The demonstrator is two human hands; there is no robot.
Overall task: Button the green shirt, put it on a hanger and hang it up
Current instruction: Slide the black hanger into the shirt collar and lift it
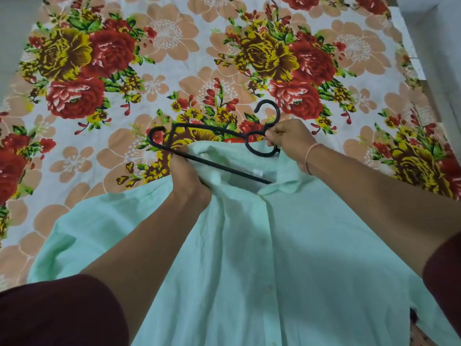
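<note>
One of three steps looks complete: the pale green button-front shirt (287, 245) lies front-up on the floral-sheeted bed (174, 46), its visible placket closed. Hanger fitting is under way — the left hand (187, 176) bunches collar fabric in curled fingers, and the right hand (289, 143) pinches the black plastic hanger (224, 167) at its neck. One hanger arm is inside the collar, the other outside. Hanging is not yet done. Lower buttons, hem and any rail are out of view.

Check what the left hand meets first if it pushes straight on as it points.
Probably the black hanger: its lower bar crosses just beyond the left hand, which grips the green shirt. Past that lies the floral sheet. Depth is unclear.
</note>
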